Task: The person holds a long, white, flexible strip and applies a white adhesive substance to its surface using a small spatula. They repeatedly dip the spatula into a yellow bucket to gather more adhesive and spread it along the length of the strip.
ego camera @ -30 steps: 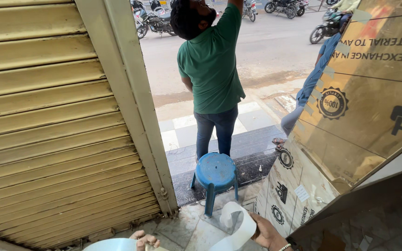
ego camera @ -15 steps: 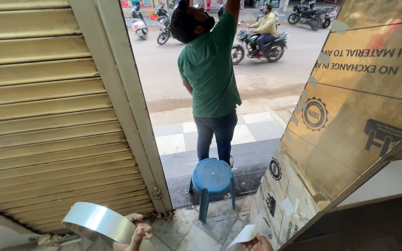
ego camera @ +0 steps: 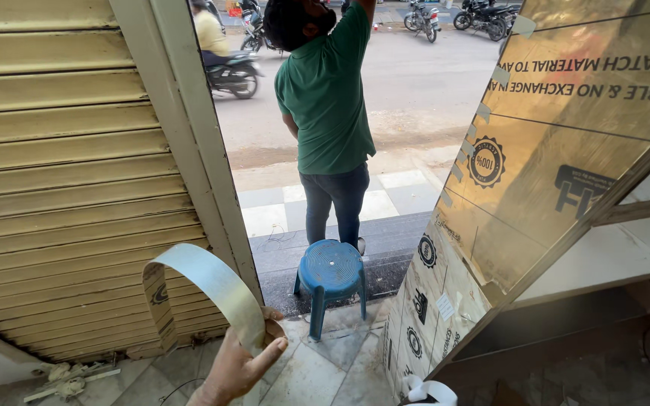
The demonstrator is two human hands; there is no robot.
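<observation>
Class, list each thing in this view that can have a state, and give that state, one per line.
Left hand: pinching the curled pale plastic strip.
Curled pale plastic strip: looped, held up.
Cream metal roller shutter: down.
Round blue plastic stool: upright, nobody on it.
Gold film-covered panel: leaning, tilted.
Person in green shirt: standing, one arm raised.

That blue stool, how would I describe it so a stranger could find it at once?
Start at the open doorway between the cream slatted roller shutter and the big gold-tinted film-covered panel. A person in a green shirt stands there facing the street. Just behind their legs, on the tiled floor inside, stands the small round blue plastic stool, the only blue item and the only seat in view.
</observation>
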